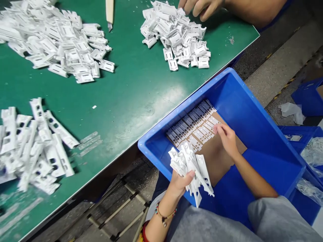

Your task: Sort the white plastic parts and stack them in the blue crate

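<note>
My left hand (180, 183) is closed around a loose bundle of white plastic strips (190, 161), held above the near side of a blue bin (264, 148). Inside the bin, similar white strips (194, 117) lie side by side in rows on a brown cardboard sheet (214, 154). Over the right end of those rows is my right hand (228, 139), its thumb and fingers drawn together. Whether anything sits between those fingertips I cannot make out.
Along the bin runs a green table (121, 111). On it are a pile of long strips (37, 148), two heaps of short white pieces (63, 43) and a cutter knife (109, 13). Another person's hand (202, 8) touches the far heap (176, 33). More blue bins (309, 97) stand right.
</note>
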Demonstrator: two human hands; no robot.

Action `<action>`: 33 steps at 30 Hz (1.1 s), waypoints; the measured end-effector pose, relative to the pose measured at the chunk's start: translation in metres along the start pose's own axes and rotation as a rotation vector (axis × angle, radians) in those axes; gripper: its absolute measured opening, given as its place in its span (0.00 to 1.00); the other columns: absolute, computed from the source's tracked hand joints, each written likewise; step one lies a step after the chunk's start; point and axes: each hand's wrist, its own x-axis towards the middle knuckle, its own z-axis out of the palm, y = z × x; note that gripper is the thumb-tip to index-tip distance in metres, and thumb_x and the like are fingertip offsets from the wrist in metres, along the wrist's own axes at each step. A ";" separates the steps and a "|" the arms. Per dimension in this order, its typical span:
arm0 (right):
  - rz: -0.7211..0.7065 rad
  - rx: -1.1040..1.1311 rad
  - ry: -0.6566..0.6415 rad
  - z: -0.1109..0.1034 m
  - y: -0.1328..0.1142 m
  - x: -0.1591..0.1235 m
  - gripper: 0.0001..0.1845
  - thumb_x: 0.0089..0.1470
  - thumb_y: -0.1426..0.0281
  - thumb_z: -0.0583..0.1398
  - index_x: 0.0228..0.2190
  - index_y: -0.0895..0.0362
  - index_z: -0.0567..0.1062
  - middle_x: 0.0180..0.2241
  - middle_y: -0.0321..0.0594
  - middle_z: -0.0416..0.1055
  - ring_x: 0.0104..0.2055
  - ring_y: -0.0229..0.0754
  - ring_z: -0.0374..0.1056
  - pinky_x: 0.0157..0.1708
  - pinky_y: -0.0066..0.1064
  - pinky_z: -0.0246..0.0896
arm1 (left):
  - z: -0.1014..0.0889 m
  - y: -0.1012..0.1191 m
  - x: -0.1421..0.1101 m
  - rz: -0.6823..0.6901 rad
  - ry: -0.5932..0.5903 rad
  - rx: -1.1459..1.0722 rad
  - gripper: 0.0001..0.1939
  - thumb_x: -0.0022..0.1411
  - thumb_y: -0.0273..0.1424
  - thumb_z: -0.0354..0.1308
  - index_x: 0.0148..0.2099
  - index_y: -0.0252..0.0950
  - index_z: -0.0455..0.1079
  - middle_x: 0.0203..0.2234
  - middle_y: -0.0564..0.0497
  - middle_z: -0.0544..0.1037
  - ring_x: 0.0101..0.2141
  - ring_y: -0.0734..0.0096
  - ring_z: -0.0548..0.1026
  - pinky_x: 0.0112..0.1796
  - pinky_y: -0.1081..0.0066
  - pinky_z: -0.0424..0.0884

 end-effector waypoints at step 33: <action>0.144 -0.915 0.073 0.013 0.182 0.078 0.14 0.61 0.75 0.52 0.42 0.59 0.76 0.43 0.52 0.73 0.47 0.52 0.63 0.46 0.38 0.57 | -0.013 -0.007 0.012 0.150 -0.322 0.048 0.29 0.41 0.48 0.72 0.42 0.40 0.70 0.23 0.55 0.67 0.21 0.72 0.66 0.26 0.68 0.67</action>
